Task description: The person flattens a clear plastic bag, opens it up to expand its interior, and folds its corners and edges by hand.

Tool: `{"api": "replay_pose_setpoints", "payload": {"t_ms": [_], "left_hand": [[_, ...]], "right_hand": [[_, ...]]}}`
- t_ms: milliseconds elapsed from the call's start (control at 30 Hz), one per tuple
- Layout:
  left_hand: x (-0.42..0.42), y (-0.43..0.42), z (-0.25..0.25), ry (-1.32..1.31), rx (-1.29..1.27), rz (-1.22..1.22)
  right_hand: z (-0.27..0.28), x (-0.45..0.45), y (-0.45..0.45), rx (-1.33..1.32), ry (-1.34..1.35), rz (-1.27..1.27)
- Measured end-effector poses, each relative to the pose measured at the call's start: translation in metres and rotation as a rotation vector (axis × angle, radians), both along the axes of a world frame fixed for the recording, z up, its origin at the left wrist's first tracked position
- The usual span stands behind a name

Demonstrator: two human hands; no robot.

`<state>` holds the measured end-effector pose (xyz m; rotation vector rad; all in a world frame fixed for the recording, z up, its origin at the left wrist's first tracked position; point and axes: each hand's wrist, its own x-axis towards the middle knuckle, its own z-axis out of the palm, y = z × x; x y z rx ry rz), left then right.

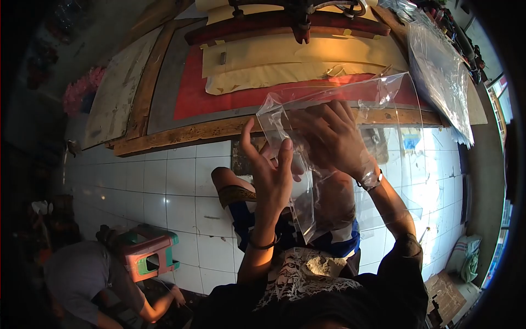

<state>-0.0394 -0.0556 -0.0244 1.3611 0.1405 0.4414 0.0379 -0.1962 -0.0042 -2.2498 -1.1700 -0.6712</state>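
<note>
A clear plastic bag (392, 159) hangs in front of me over my lap, its upper part overlapping the table's front edge. My left hand (271, 167) is at the bag's left edge, fingers apart and curved, thumb by the folded plastic. Behind or inside the clear plastic is my right hand (334, 137), its fingers bent and pointing up and left; whether they pinch the film cannot be made out.
The worktable's wooden edge (192, 133) runs across the front. On it lie a red sheet (189, 88), tan paper (252, 77) and a red metal bar (329, 22). More plastic bags (438, 66) lie at right. Lower left, a co-worker (76, 274) bends beside a stool (148, 252).
</note>
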Motion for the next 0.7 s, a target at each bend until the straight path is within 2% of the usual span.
{"api": "replay_pose_setpoints", "payload": {"t_ms": [100, 167, 233, 300, 400, 567, 700], "left_hand": [[0.012, 0.014, -0.004, -0.024, 0.184, -0.017], [0.011, 0.016, -0.002, 0.041, 0.163, -0.068], [0.017, 0.017, -0.017, -0.045, 0.200, -0.047], [0.016, 0.019, -0.019, -0.012, 0.223, -0.052], [0.005, 0.014, 0.015, 0.124, 0.206, -0.064], [0.007, 0.011, 0.010, 0.094, 0.189, -0.033], [0.017, 0.012, -0.004, 0.039, 0.191, -0.069]], "right_hand": [[-0.001, -0.001, 0.002, 0.031, -0.018, -0.010], [-0.002, -0.001, 0.005, 0.034, -0.021, -0.013], [-0.006, 0.001, 0.006, 0.026, -0.008, -0.049], [-0.007, 0.001, 0.008, 0.008, 0.003, -0.090], [-0.007, 0.000, 0.009, -0.029, 0.018, -0.150], [-0.001, -0.002, 0.013, -0.071, 0.066, -0.239], [-0.006, 0.000, 0.012, -0.090, 0.006, -0.248]]}}
